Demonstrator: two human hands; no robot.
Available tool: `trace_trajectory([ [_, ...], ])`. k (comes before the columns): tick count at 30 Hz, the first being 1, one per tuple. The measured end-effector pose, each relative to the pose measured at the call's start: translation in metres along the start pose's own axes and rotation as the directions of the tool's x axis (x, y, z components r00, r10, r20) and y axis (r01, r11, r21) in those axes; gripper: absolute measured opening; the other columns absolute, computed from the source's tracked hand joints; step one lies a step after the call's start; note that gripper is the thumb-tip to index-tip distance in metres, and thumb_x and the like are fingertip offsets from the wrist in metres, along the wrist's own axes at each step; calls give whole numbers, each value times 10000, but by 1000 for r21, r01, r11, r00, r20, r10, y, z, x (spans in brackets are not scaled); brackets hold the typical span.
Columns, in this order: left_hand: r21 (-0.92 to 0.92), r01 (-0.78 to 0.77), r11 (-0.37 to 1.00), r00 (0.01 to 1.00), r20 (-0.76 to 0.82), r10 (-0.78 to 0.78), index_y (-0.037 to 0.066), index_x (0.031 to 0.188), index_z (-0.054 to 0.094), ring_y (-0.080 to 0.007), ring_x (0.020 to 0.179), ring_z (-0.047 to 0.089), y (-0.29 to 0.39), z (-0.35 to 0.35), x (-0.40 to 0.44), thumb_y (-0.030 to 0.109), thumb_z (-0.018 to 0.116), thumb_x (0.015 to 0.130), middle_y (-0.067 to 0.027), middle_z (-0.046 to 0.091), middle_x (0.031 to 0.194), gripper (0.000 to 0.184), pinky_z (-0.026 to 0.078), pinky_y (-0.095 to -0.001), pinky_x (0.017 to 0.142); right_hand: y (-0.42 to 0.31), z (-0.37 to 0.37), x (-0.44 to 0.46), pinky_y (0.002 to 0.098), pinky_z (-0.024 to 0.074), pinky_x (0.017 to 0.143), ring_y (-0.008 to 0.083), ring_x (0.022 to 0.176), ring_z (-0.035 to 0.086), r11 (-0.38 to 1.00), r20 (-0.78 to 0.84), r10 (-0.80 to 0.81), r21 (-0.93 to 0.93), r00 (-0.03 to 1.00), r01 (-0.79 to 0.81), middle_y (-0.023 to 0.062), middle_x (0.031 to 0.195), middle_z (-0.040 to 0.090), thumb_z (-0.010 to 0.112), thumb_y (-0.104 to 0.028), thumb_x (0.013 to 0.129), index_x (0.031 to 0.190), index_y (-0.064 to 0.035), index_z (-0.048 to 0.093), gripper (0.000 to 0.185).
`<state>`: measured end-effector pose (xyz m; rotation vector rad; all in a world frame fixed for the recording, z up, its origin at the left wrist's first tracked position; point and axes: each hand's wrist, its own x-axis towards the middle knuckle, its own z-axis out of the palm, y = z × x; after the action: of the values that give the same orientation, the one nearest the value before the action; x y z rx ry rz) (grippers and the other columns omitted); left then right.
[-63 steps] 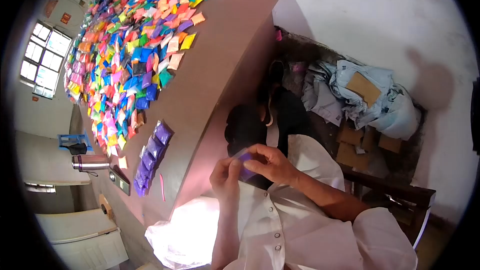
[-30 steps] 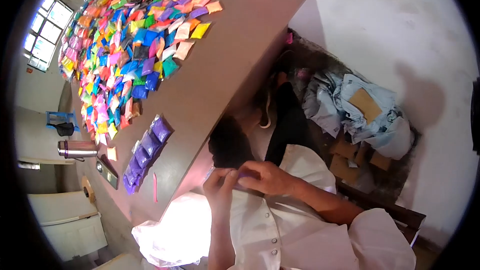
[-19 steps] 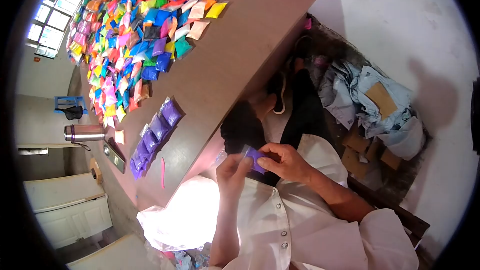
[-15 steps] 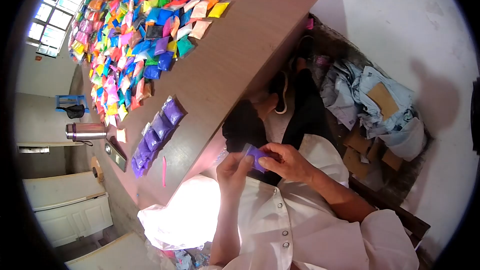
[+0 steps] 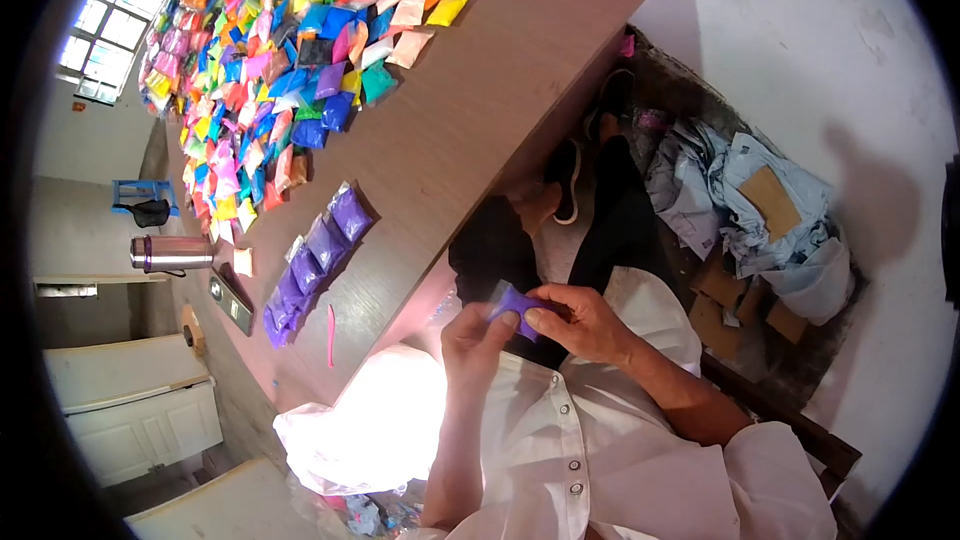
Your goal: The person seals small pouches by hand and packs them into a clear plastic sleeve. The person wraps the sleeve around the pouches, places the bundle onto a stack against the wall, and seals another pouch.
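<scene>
The brown worktop (image 5: pixel 460 110) slants across the frame, coloured packets (image 5: pixel 280 60) heaped at upper left; a row of purple packets (image 5: pixel 325 243) lies nearer, beside a pink tool (image 5: pixel 331 336); at lower centre, the left hand (image 5: pixel 470 340) and right hand (image 5: pixel 590 325) pinch a small purple packet (image 5: pixel 514 306) between them.

The single view looked from the head, forward and steeply down over a white buttoned shirt (image 5: pixel 625 450). The bare left hand (image 5: pixel 472 340) and the bare right hand (image 5: pixel 588 324) were rather near, and the rectangular barred window (image 5: pixel 114 28) was far away.
</scene>
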<state>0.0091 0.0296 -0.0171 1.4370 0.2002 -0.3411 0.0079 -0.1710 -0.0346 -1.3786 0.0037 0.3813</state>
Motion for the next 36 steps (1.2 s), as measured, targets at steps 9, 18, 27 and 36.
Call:
trace_trajectory([
  [9, -52, 51, 997, 999, -3, -51, -33, 1254, 711, -146, 983, 713, -10, 6, 3, 76, 763, 994, -79, 764, 1101, 287, 582, -284, 885, 7, 4, 6, 277, 573, 813, 95, 908, 703, 986, -50, 115, 125, 992, -108, 41, 993, 767, 727, -209, 1018, 1203, 3, 747, 282],
  [18, -4, 8, 1000, 997, 82, -8, -38, 1315, 686, -156, 1028, 712, -9, 0, 6, 58, 748, 999, -83, 760, 1154, 335, 575, -305, 937, -3, 4, 6, 267, 573, 863, 101, 937, 708, 979, -80, 132, 164, 988, -118, 58, 1027, 772, 740, -184, 1003, 1194, 24, 746, 282],
  [27, -18, 91, 996, 995, 34, -90, -13, 1183, 728, -94, 851, 658, -6, 13, 0, 174, 828, 958, -28, 738, 971, 310, 534, -250, 777, 3, 6, 6, 269, 570, 847, 97, 914, 700, 968, -112, 165, 207, 980, -139, 52, 999, 763, 748, -170, 981, 1151, 19, 751, 255],
  [36, -22, 90, 996, 993, 77, -88, -7, 1171, 730, -81, 831, 636, 0, 15, -2, 160, 804, 974, -15, 737, 964, 269, 505, -241, 739, -2, 7, 8, 242, 536, 808, 66, 888, 650, 978, -75, 99, 191, 992, -83, 6, 972, 727, 742, -158, 1021, 1140, 12, 741, 207],
])
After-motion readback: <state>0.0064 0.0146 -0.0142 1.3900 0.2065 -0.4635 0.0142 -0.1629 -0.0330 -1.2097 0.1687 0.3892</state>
